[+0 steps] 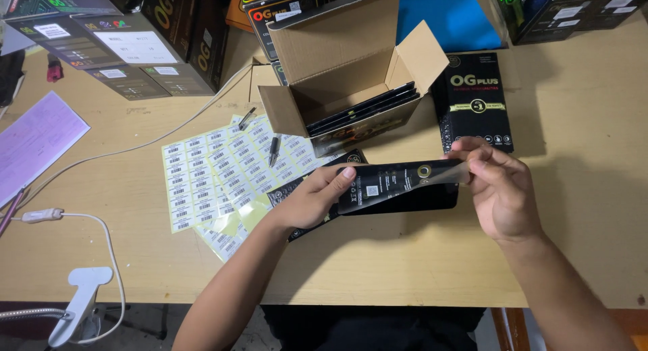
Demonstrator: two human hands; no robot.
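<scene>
My left hand grips the left end of a flat black packet held just above the wooden table. My right hand pinches a clear film strip at the packet's right end, lifted off its face. Under my left hand lies another flat black packet. Behind stands an open cardboard box with several black packets on edge inside.
Sheets of small barcode stickers lie left of my hands with a pen on them. A black packet lies at the right rear, a blue pad behind it. Dark boxes are stacked back left. A white cable and clamp sit at left.
</scene>
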